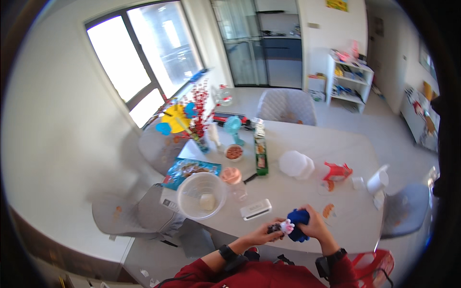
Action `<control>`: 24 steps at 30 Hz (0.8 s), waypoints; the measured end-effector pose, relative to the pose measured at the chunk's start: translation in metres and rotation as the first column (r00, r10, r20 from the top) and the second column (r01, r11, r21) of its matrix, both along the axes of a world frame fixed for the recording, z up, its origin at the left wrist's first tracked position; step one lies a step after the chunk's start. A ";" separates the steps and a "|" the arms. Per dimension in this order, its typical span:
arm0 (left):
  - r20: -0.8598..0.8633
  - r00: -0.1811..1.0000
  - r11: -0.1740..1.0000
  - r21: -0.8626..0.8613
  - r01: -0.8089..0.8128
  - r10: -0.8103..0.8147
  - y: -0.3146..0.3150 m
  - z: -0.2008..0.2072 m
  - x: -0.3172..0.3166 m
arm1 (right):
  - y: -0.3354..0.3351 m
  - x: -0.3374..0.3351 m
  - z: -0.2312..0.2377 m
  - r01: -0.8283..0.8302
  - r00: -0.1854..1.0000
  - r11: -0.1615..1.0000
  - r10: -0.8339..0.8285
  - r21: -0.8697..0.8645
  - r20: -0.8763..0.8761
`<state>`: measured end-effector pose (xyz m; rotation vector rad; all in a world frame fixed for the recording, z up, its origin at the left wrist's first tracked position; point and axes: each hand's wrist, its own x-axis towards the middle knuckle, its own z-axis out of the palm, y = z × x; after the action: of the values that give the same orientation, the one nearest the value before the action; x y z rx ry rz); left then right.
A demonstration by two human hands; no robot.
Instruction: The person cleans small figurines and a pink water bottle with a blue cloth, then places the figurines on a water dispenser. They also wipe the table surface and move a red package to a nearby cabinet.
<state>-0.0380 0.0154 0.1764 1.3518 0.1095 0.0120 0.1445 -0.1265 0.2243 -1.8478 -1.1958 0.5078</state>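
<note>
Over the table's near edge, my left hand (261,234) is closed around a small dark, speckled object (274,228). A pink-and-white piece (287,226) shows at its right end; I cannot tell whether the two are joined. Right beside it, my right hand (315,224) grips a dark blue, rounded thing (298,225) that looks soft, its kind unclear. The two held things meet or nearly meet. Just beyond my left hand lies a white oblong case (256,210) with a dark strip along its side.
On the pale table (338,144) stand a clear plastic basket (200,196), a pink-lidded jar (232,177), a bowl of nuts (234,152), a teal handheld fan (234,127) and a long green box (260,153). Farther right are white lids (296,164), a red package (337,171) and a white cup (378,180).
</note>
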 end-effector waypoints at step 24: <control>0.016 0.982 0.936 -0.305 -0.175 0.189 0.000 -0.007 0.012 | -0.019 0.018 -0.022 0.210 0.786 0.976 -0.137 0.052 -0.602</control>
<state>-0.0260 0.0155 0.1697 1.0301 0.1907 0.1763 0.1626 -0.1453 0.2027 -1.5053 -0.6019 0.8216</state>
